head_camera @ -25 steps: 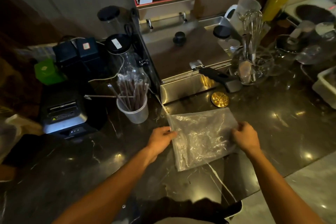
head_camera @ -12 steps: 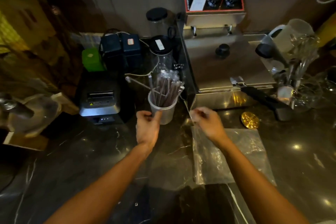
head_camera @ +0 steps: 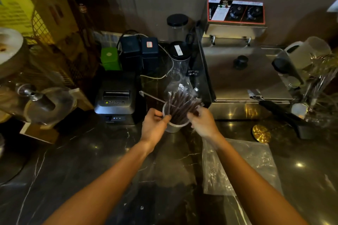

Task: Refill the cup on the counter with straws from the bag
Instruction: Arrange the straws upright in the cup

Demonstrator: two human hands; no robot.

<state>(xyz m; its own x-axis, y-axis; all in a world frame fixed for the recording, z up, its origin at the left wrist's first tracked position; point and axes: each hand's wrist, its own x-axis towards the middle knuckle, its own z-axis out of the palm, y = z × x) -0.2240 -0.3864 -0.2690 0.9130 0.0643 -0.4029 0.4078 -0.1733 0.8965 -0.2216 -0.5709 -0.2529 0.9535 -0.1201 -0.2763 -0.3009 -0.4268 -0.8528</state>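
A dim, warm-toned scene is rendered with heavy shadow along the left and lower edges. Small overhead lights are mirrored as bright specks on the glossy black marble counter (head_camera: 102,153), and glare is caught on the stainless-steel fryer (head_camera: 245,76). Edges are bowed by the wide-angle lens; fine detail is softened.

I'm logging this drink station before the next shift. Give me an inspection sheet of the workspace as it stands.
Surface: dark marble counter, glossy, lamp reflections.
Job's things: white cup upright, packed with dark wrapped straws leaning right; clear plastic bag lying flat, looks empty.
Clutter: receipt printer, green box, black-lidded jars, gold disc, steel fryer, whisks.
Grippers: left hand at the cup's rim; right hand among the straws.
Cables: white cord behind the cup; black cord at the adapters.
Surroundings: wire rack and boxes on the left.
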